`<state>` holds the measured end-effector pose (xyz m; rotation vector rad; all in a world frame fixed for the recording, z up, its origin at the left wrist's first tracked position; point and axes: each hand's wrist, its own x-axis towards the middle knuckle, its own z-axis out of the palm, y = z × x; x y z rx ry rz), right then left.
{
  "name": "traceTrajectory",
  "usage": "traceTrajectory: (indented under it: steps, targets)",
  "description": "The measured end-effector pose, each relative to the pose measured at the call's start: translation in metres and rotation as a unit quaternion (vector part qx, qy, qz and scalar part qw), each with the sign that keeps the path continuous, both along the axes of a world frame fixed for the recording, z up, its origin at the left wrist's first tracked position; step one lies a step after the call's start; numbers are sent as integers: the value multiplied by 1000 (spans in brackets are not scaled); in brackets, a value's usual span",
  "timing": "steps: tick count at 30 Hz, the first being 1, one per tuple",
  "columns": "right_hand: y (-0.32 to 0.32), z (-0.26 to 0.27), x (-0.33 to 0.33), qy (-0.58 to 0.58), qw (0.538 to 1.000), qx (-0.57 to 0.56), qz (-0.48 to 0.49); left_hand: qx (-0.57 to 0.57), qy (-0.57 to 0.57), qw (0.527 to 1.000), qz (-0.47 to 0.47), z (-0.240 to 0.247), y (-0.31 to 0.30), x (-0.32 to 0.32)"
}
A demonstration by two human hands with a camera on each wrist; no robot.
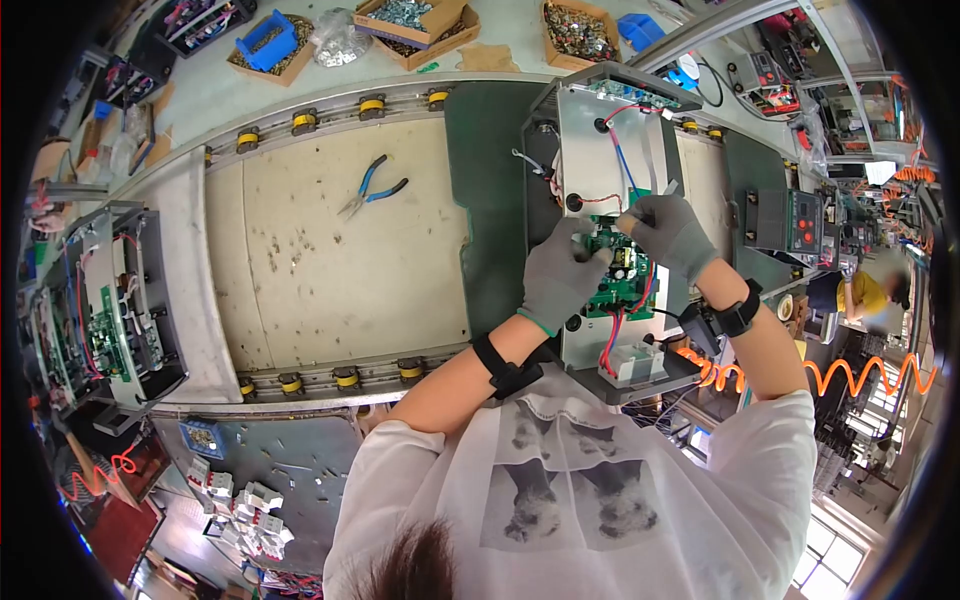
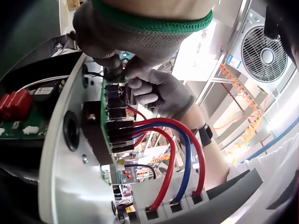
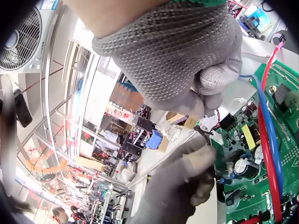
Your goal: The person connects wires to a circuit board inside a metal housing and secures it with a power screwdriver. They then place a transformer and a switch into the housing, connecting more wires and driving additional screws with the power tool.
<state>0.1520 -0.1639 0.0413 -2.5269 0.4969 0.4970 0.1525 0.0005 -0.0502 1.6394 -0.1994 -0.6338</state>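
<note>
Both hands, in grey knit gloves, meet over a green circuit board [image 1: 622, 268] in an open metal chassis [image 1: 588, 110]. The right hand [image 1: 668, 232] has its fingers curled and pinches a thin dark red and black wire [image 3: 218, 116] that drops beside a white connector [image 3: 217, 137] at the board's edge. Opposite it, the left hand [image 1: 566, 275] bends thumb and fingers at the same wire, fingertips close over the board's components. The left fingertips are partly hidden in the left wrist view. Thick red wires [image 2: 200, 154] and a blue wire [image 2: 187, 154] arch from the board to a terminal block [image 1: 635, 362].
Blue-handled pliers [image 1: 372, 187] lie on the pale work surface left of the chassis. A second chassis [image 1: 125, 300] stands at the far left. Boxes of small hardware [image 1: 580, 35] line the back bench. Roller rails [image 1: 345, 378] border the surface. A coiled orange hose [image 1: 860, 380] hangs at right.
</note>
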Motion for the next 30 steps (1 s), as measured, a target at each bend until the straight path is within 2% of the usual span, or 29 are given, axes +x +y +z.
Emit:
traceTrajectory:
  steps: [2, 4, 7, 11, 15, 17, 19, 20, 22, 24, 26, 27, 28, 30]
  targets:
    - [2, -5, -2, 22, 999, -29, 35, 17, -11, 1000, 19, 2, -2, 2]
    - [7, -9, -1, 27, 998, -38, 36, 64, -99, 992, 38, 6, -5, 5]
    - [6, -16, 0, 37, 998, -33, 33, 86, -145, 984, 63, 10, -6, -5]
    - [8, -18, 1, 32, 999, -6, 13, 77, -98, 991, 59, 6, -9, -13]
    - [12, -20, -1, 17, 1000, 2, -13, 54, -123, 987, 84, 7, -14, -17]
    - [15, -21, -6, 16, 998, -1, -57, 52, -141, 984, 91, 5, -14, -18]
    - [30, -21, -14, -17, 996, -8, -86, -29, -102, 988, 113, 1, -10, -19]
    - [36, -22, -18, -50, 992, -14, -115, -30, -101, 988, 114, -2, -10, -20]
    - [37, -25, -23, -64, 993, -27, -96, -81, -70, 978, 177, -8, -6, -22]
    - [39, -26, -26, -103, 992, -59, -51, -88, -59, 977, 183, -18, -3, -22]
    - [37, -27, -25, -84, 993, -59, -59, -97, -51, 976, 188, -25, -1, -18]
    - [35, -28, -24, -64, 994, -60, -68, -151, 114, 966, 177, -28, -1, -13]
    - [37, -27, -23, -64, 994, -60, -66, -202, 274, 926, 162, -30, 1, -9]
    - [43, -24, -21, -73, 989, -63, -107, -208, 314, 914, 149, -27, 6, -4]
